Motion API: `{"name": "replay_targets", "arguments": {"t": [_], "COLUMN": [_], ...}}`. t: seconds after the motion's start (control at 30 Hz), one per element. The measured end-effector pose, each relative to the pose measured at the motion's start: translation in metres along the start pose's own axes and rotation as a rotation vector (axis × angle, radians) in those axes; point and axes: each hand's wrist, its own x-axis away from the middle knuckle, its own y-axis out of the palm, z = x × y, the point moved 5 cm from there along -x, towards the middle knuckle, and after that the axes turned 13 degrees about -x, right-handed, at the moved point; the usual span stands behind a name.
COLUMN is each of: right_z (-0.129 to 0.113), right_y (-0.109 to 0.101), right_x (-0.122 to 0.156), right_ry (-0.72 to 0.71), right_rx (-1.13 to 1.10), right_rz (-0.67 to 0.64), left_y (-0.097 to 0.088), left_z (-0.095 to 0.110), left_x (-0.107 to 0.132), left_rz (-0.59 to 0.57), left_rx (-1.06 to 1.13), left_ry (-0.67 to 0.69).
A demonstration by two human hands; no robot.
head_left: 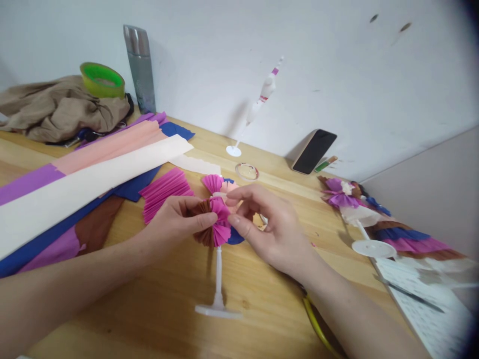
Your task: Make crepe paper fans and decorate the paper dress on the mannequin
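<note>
A bunch of pleated crepe paper ruffles [221, 235], in magenta, brown, blue and peach, sits at the top of a white plastic stand [218, 281] with a flat round base. From the left, my left hand [170, 219] pinches the brown and magenta folds between thumb and fingers. My right hand [275, 229] curls in from the other side, its thumb and forefinger at the magenta ruffle's right edge. What lies behind these fingertips is partly hidden. A pleated magenta paper piece [166, 192] lies just behind my left hand.
Long crepe paper strips [93, 174] cover the left side. Behind stand a bottle [140, 70], a tape roll [103, 80] on brown cloth, a second white stand [234, 150] and a phone [314, 151]. At right are a paper-dressed figure [411, 234] and a pen [415, 295] on printed paper.
</note>
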Motion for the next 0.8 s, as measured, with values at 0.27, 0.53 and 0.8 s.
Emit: {"name": "replay_targets", "arguments": {"t": [0.27,0.53,0.8], "right_z": [-0.004,0.013,0.018], "right_y": [0.015,0.010,0.011], "right_x": [0.000,-0.002,-0.002], "right_ry": [-0.009,0.207,0.284], "right_rx": [-0.020,-0.290,-0.457], "right_rz": [-0.066,0.049,0.078], "left_y": [0.014,0.006,0.006], "left_z": [0.003,0.008,0.010], "left_x": [0.007,0.006,0.005], "left_rz": [-0.062,0.063,0.061], "left_rx": [-0.284,-0.087,0.071], "left_ry": [0.016,0.004,-0.015]}}
